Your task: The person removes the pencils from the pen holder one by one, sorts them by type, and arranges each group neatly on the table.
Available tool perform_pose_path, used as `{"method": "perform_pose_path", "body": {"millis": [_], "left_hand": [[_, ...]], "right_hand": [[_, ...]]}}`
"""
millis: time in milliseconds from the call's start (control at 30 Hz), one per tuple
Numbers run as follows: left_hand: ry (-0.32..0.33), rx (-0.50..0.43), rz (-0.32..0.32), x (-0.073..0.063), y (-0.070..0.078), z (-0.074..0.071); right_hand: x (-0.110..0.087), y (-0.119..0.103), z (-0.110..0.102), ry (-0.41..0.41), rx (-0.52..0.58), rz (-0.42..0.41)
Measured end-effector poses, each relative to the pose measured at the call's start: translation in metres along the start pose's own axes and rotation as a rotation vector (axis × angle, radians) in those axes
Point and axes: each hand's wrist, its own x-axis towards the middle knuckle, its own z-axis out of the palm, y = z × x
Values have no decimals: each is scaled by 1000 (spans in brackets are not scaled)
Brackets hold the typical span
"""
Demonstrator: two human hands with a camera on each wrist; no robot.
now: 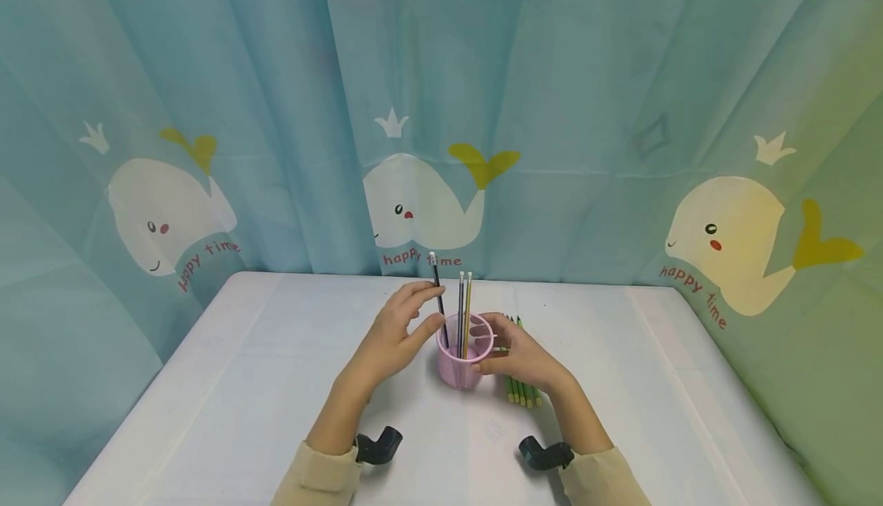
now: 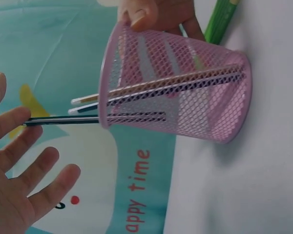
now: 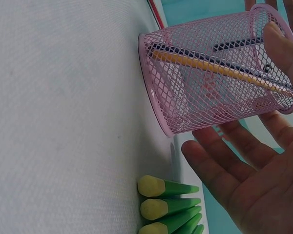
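Note:
A pink mesh pencil cup stands upright on the table. My right hand holds it from the right, thumb at the rim and fingers spread round the far side. With two fingertips, my left hand pinches a dark pencil near its upper, white-tipped end. That pencil's lower part hangs inside the cup, its end above the cup's bottom. A yellow pencil and another dark pencil lean together in the cup, their lower ends at its bottom.
Several green pencil-like sticks with yellow ends lie side by side on the white table, right of the cup under my right hand. A blue curtain with whale prints hangs behind the table. Black wrist mounts sit at both wrists.

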Motion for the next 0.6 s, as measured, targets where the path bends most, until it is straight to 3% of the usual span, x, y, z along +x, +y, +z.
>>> {"method": "perform_pose_path", "body": {"millis": [600], "left_hand": [[82, 17, 26, -1, 12, -25]], "right_hand": [[0, 0, 0, -14, 28, -17]]}}
